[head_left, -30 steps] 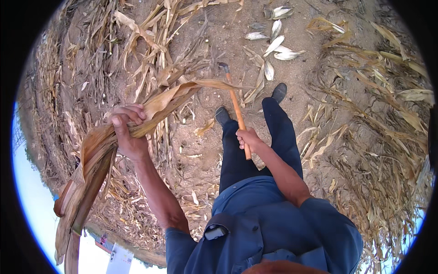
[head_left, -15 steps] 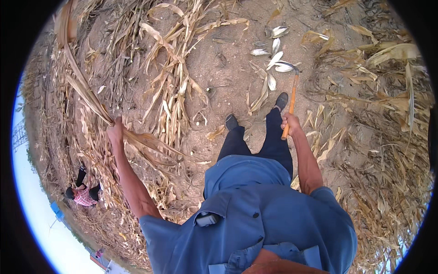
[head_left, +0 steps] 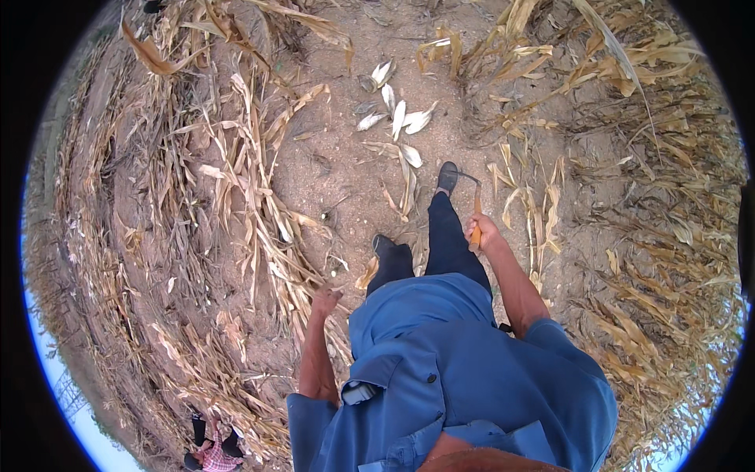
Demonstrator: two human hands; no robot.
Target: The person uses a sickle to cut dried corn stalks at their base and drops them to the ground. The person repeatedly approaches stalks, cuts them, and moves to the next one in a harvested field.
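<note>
The right hand (head_left: 482, 230) has its grip wrapped around the lower part of a sickle (head_left: 477, 206) with an orange wooden handle and a thin, dark, curved blade. The handle points away from the body, and the blade bends leftward, its tip appearing just beside the dark right shoe (head_left: 447, 175). The left hand (head_left: 325, 300) is lowered near the left thigh, over a long heap of dry, tan corn stalks (head_left: 266, 216); whether its grip is spread or pressed together, or touches the heap, I cannot tell.

Between the heap and the sickle lies bare brown soil (head_left: 346, 149), with the dark left shoe (head_left: 381, 242) on it. Beyond the shoes, a small cluster of pale, husk-covered corn ears (head_left: 399, 119) lies on the soil. Dry, yellowish corn plants (head_left: 653, 212) crowd the right side. At the lower left edge is another person in a pink checked shirt (head_left: 220, 459).
</note>
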